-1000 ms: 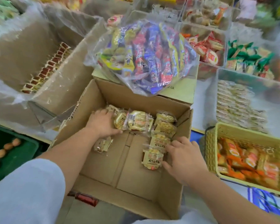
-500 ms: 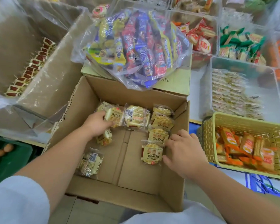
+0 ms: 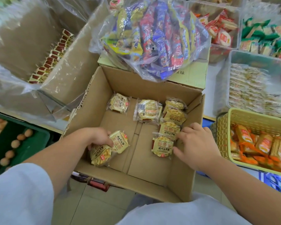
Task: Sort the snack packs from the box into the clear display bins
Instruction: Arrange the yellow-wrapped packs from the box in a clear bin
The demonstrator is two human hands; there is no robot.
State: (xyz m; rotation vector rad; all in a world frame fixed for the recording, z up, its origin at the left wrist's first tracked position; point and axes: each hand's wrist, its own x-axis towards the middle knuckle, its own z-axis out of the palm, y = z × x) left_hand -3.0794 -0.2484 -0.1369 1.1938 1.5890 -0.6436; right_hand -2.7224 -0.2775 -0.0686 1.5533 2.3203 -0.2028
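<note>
1. At far left a green crate point(image 3: 31, 143) holds small round brown items; above it stands a large cardboard carton point(image 3: 68, 51) lined with clear plastic, with a row of red-and-cream packets point(image 3: 50, 57) along its inner wall.
2. The left hand point(image 3: 97, 137) reaches into the open cardboard box point(image 3: 94, 95) at its near-left corner. Its fingers point(image 3: 107, 142) curl down over two yellow snack packs point(image 3: 110, 148), gripping them. One pack sticks out to the right of the fingertips, tilted, its printed face up; the other lies under the palm, its long axis running toward the near-left corner.
3. On the box floor by the far wall, a single pack point(image 3: 118, 103) lies flat and apart from both hands, turned so its print reads sideways.
4. To its right a pack with a barcode label point(image 3: 148, 110) lies flat, long axis roughly left to right.
5. Along the right wall a column of packs point(image 3: 172, 120) overlaps from the far corner toward the near side, the column's axis running far to near.
6. The nearest pack of that column point(image 3: 162, 146) lies face up, just left of the right hand point(image 3: 196, 143). The thumb touches its right edge and the other fingers spread loosely open above the column, gripping nothing that I can see.
7. Behind the box, a clear bag of mixed blue, red and yellow wrappers point(image 3: 152, 38) rests on a closed carton point(image 3: 193, 75).
8. At right, clear display bins point(image 3: 234, 54) hold red, green and pale packs; nearer stands a yellow woven basket point(image 3: 224, 127) with orange packs.
</note>
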